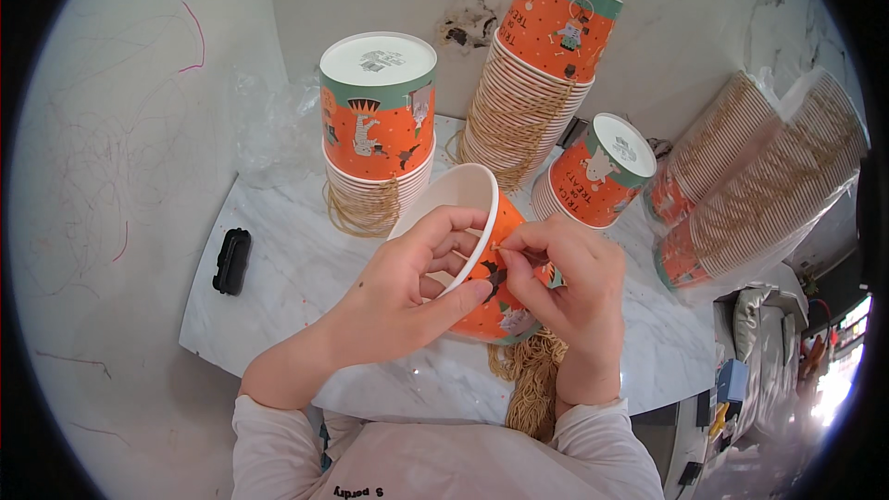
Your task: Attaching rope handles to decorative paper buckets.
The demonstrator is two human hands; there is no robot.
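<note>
An orange paper bucket [507, 315] with a white inside, a green base band and printed figures is tilted in front of me, its mouth toward the upper left. My left hand [421, 268] grips its wall, the fingers inside the mouth and the thumb pressed on the outside. Close below the rim, my right hand [565, 273] pinches finger and thumb at a tan cord end [497, 246] on the outer wall. Most of that cord is hidden by the fingers. Beneath the right wrist lies a bundle of tan cords [535, 380], hanging toward the table's front edge.
Upside-down bucket stacks with cords stand behind: one left [378, 130], a tall one [546, 56], a short one [597, 171]. Plastic-wrapped stacks [769, 185] lean at the right. A black plastic case [231, 261] lies on the marble-patterned table [278, 315], near its left edge.
</note>
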